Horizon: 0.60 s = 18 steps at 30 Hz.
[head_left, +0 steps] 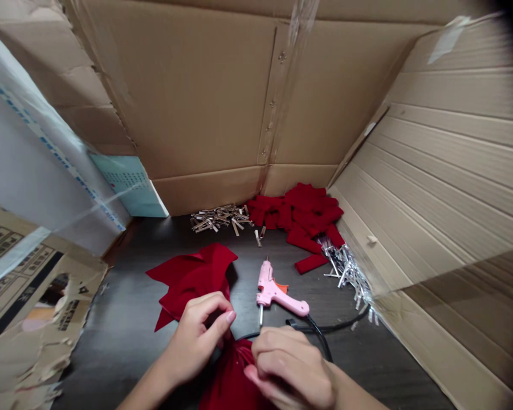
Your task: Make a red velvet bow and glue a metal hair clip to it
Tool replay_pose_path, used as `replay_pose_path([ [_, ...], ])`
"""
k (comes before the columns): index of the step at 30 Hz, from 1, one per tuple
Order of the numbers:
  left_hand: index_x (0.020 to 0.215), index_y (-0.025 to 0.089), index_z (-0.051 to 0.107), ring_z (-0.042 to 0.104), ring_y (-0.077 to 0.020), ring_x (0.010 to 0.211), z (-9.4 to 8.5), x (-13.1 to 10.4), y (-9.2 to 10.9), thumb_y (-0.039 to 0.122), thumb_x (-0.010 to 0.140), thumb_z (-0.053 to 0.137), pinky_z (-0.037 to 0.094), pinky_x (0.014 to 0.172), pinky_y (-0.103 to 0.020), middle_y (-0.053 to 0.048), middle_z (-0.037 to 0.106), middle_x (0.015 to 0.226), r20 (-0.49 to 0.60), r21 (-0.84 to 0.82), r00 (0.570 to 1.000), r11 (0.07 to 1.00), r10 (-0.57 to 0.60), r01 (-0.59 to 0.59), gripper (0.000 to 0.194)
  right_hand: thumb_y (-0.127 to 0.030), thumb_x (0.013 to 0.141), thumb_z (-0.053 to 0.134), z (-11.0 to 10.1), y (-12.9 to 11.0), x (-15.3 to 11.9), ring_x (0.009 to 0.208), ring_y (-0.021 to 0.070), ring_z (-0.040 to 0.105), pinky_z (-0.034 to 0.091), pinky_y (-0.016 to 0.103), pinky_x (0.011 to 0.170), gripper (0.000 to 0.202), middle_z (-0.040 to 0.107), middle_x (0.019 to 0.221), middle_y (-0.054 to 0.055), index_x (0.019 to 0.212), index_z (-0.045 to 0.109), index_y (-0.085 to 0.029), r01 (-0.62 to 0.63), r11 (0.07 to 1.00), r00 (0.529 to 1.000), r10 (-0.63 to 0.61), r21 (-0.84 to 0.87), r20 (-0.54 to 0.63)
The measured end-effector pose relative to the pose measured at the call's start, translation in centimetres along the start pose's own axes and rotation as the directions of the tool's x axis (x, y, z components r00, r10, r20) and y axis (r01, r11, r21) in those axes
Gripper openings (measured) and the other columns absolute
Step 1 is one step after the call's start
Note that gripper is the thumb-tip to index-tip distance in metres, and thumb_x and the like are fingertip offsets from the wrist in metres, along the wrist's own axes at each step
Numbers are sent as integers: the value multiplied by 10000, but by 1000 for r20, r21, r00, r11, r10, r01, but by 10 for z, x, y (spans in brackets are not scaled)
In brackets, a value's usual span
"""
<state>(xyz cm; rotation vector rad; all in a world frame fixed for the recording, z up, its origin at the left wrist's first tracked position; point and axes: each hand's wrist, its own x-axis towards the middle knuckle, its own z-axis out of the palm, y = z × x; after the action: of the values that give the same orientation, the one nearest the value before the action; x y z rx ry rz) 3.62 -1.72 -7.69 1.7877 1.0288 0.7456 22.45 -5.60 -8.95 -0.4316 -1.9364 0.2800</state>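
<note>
A dark red velvet bow [192, 276], gathered at its middle, lies at the front of the table. Its pointed ends spread to the upper left, and its lower part reaches the bottom edge of the view. My left hand [199, 333] is closed on the bow near the gathered middle, thumb against the curled fingers. Close to the gathers on the other side, my right hand [293, 364] pinches the red cloth, its fingertips partly hidden. Just beyond my right hand, a pink glue gun [277, 293] with an orange trigger lies on its side.
Metal hair clips [220, 218] lie piled at the back. Beside them is a heap of short red velvet strips [312, 210], then silver strips [346, 270] at the right. A black cord [325, 341] runs past my right hand. Cardboard walls [205, 97] enclose the dark table [128, 285].
</note>
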Motion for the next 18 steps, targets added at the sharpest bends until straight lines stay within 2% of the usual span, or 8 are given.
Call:
replay_pose_path([
  [7,735,157,550,536,-95,524,0,1,-3,369,923,505,421,510,-197,6,558,663,14,1,1000,1000,-10,10,287,-42,846,537,2,0,-2,563,109,499,380,236,491,131,592,662,15,788,522,-158,18,999,999,-20,-52,-36],
  [11,737,158,550,540,-100,530,0,1,-2,370,918,510,421,505,-195,3,559,665,11,-3,1000,1000,-16,16,282,-130,899,547,0,2,-3,562,105,489,367,237,488,112,605,688,19,791,533,-156,41,998,999,-41,-45,-18],
  [18,738,159,559,538,-102,532,-1,-1,-1,341,925,495,423,517,-201,-6,565,671,-5,3,1000,1000,25,-25,268,-125,942,476,-4,0,1,640,139,539,431,261,535,119,619,738,67,897,586,-122,-28,999,1000,29,21,-5],
])
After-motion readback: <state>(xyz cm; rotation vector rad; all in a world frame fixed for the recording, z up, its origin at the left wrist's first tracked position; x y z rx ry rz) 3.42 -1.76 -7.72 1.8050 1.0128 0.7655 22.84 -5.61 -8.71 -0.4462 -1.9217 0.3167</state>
